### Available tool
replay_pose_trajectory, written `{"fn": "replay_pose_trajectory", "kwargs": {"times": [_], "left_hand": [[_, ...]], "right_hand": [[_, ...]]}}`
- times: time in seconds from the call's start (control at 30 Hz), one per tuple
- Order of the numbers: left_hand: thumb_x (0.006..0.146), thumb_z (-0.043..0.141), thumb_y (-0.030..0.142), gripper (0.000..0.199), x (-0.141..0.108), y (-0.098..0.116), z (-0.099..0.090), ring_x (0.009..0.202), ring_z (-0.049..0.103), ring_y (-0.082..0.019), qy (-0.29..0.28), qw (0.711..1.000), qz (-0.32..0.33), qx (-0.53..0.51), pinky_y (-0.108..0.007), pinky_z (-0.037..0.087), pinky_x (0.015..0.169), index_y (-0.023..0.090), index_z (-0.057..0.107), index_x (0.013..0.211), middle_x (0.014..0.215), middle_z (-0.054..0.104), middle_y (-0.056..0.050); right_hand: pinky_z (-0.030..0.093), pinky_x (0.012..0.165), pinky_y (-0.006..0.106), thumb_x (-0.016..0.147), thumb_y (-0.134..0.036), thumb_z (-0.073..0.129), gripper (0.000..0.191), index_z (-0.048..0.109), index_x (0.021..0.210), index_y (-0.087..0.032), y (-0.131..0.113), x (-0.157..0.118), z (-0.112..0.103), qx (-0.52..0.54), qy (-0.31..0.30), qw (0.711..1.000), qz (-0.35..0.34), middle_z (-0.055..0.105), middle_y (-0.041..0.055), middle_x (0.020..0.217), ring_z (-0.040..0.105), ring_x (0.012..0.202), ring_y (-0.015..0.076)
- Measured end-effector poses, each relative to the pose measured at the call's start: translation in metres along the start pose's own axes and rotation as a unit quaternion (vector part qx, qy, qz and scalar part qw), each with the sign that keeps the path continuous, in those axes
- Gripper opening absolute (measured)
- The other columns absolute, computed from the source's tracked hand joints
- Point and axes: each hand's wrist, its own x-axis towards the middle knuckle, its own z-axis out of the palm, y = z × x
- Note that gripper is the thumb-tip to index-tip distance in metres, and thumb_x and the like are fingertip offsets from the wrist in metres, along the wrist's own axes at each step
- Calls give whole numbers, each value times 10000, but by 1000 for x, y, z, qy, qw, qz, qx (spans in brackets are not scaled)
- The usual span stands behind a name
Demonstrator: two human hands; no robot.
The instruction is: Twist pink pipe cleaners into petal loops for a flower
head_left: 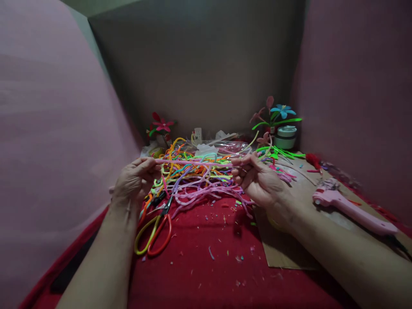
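A pink pipe cleaner [193,162] is stretched level between my two hands, above a tangled heap of other pipe cleaners. My left hand [137,176] pinches its left end between thumb and forefinger. The right end sits in the fingertips of my right hand [257,178], the other fingers curled. Just right of my left forearm, scissors [160,234] with one yellow and one red handle lie on the red cloth. Their blades point toward the pile. Many loose pipe cleaners [193,195], purple, orange, yellow and green, spread beneath and behind my hands.
A pink glue gun [354,208] rests on cardboard [286,253] at the right. Flowers of pipe cleaner stand at the back, a red one [162,124] and a blue one [283,111], near a lidded pot [286,137]. Small scraps dot the red cloth [193,279]. Pink walls flank both sides.
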Motion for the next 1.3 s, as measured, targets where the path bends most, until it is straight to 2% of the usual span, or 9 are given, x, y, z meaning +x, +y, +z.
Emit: {"fn": "replay_pose_trajectory", "kwargs": {"times": [0.13,0.2,0.33,0.47,0.7,0.87,0.97,1.17,1.3], "left_hand": [[858,391,88,293,1,-3,13,538,611,-112,53,992,-28,-113,-230,516,539,120,570,629,639,667,-50],[909,322,125,353,-2,-2,19,543,612,-105,75,969,-57,-226,-243,523,563,129,529,623,605,643,-29],[934,189,86,406,-8,-1,22,327,399,-27,36,932,-97,-348,-127,361,387,142,429,611,422,423,55],[919,203,52,373,-5,-4,16,285,229,-38,44,941,-92,-322,-172,208,319,156,397,618,400,295,80],[878,277,5,310,2,-12,11,304,224,-33,17,949,-43,-311,-171,182,326,151,420,644,437,298,79],[839,423,37,203,-23,-18,38,357,312,-18,-134,964,-107,-203,-144,236,350,118,483,664,503,363,64],[811,529,101,92,-47,-21,58,428,377,-11,-237,955,-145,-107,-128,309,407,74,597,867,585,447,34],[711,683,188,201,-72,-29,75,626,563,-72,-261,947,-188,3,-195,456,623,118,669,899,767,612,-33],[716,679,220,146,-77,-39,78,577,531,-75,-283,944,-170,20,-200,433,592,100,683,800,648,582,-20]], "right_hand": [[488,615,241,886,-318,460,295,634,698,-172,5,-3,0,-22,-39,999,-5,680,29,721,603,618,113],[490,615,250,891,-340,446,299,645,731,-183,8,-6,1,-53,-74,996,-12,687,29,763,609,620,117],[493,609,251,882,-374,457,295,642,752,-184,13,-12,4,-96,-116,988,-20,679,26,768,608,602,112],[478,559,225,839,-367,531,295,580,628,-166,15,-13,2,-125,-124,984,-11,657,24,722,585,564,97],[468,541,228,828,-437,526,317,538,654,-171,11,-15,6,-167,-127,977,-25,641,16,689,593,548,97],[412,414,207,786,-511,542,362,586,711,-159,15,-21,10,-248,-139,959,-9,622,7,567,545,427,93],[276,312,165,805,-425,550,315,605,683,-140,21,-25,11,-297,-137,944,26,587,-12,484,408,310,46],[165,298,162,804,-411,550,312,593,671,-132,27,-25,5,-302,-144,938,91,565,-19,435,286,279,23],[145,298,177,790,-411,563,285,607,720,-138,32,-25,2,-311,-147,929,138,554,-31,417,255,272,33]]}}
